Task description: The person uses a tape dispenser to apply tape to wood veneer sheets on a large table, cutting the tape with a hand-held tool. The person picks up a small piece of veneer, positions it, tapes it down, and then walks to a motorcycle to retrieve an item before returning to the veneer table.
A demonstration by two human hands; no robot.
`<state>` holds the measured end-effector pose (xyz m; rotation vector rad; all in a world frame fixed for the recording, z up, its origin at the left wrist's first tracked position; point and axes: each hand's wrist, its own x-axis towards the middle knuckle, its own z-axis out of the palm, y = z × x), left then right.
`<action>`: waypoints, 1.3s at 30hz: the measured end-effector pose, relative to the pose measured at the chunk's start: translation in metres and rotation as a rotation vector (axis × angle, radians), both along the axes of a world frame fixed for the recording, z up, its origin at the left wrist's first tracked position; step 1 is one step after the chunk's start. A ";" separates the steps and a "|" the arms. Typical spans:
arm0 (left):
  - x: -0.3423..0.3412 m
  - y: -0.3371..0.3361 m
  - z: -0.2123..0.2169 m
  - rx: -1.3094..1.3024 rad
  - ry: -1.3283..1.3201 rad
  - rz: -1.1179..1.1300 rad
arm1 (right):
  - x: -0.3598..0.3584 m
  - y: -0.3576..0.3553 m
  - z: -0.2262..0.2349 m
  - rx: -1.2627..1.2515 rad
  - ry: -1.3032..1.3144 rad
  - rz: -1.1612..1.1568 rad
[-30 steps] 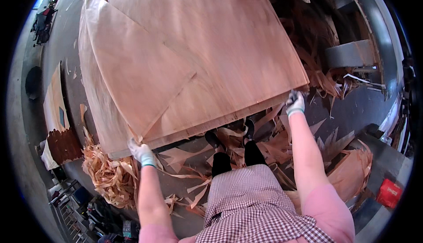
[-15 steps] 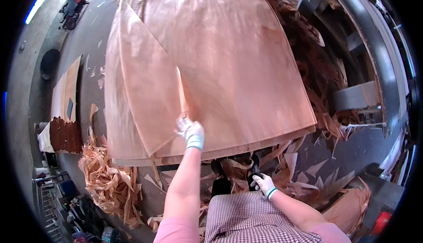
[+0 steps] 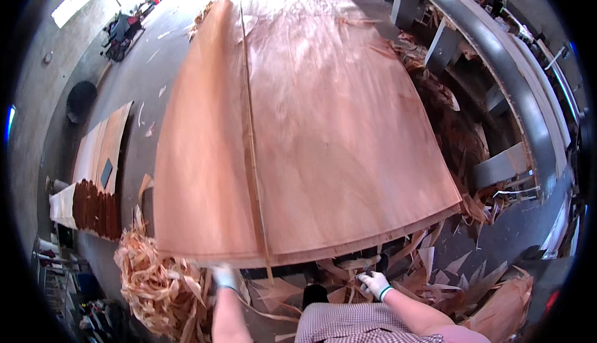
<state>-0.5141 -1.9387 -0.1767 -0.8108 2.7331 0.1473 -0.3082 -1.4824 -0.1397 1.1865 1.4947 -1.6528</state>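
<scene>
both forearms rise from the lower edge of the frame, bare-skinned up to short sleeves at the bottom right. the left hand [image 3: 224,276] sits at lower centre-left in a pale work glove, blurred, so how its fingers are set cannot be told. its forearm runs nearly straight up from the bottom edge. the right hand [image 3: 375,282] sits at lower centre-right in a white glove with a green cuff, fingers curled. its forearm slants in from the lower right, elbow bent, wrist angled toward the upper left.
</scene>
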 end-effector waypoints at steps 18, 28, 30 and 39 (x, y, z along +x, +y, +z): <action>0.273 0.281 0.089 1.460 -0.351 -1.811 | 0.011 0.013 0.021 0.751 0.475 0.022; 0.352 0.296 0.132 1.252 -0.649 -0.507 | 0.349 0.085 -0.067 0.810 0.171 -0.300; 0.386 0.316 0.136 1.182 -0.618 -0.637 | 0.368 0.107 -0.063 0.826 0.211 -0.320; 0.413 0.350 0.128 0.729 -0.772 -1.204 | 0.441 0.140 -0.010 0.727 0.464 -0.426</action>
